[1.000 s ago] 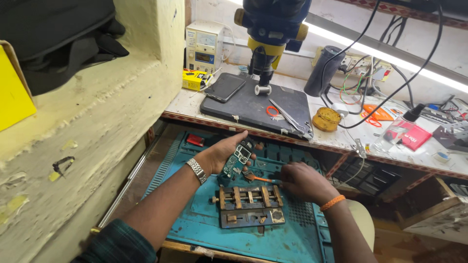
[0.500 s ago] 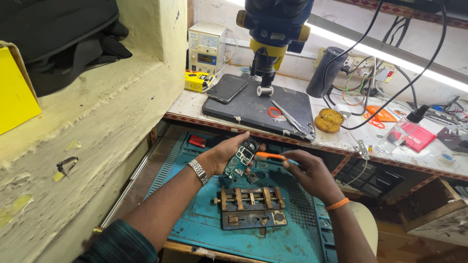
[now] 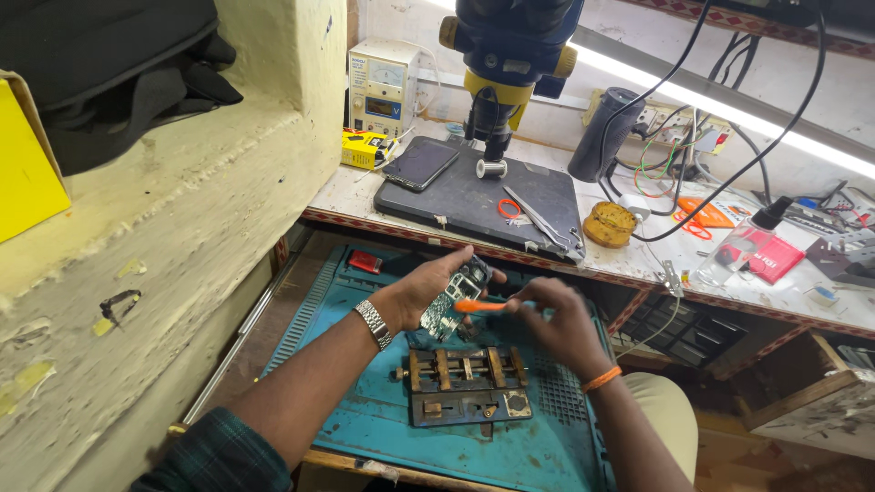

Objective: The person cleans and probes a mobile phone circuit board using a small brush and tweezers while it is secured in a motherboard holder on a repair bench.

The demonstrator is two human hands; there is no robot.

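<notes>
Circuit board (image 3: 448,303) sits at frame centre, gripped by the left hand (image 3: 421,290) above the blue mat (image 3: 365,301). Right hand (image 3: 556,319) fingers pinch an orange tool (image 3: 480,306) touching the board, above a metal fixture (image 3: 465,384).

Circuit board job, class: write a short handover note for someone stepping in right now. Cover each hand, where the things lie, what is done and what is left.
Left hand: holds the small circuit board tilted up above the blue work mat, fingers round its edges.
Right hand: holds an orange-handled tool with its tip at the board.
Board holder: lies on the mat below the hands, with no board in it.
Microscope: stands over the dark pad on the bench behind; a phone lies on that pad.
Done: board is out of the holder and in hand.
Left: work at the board with the tool is under way; the holder stands unused.
</notes>
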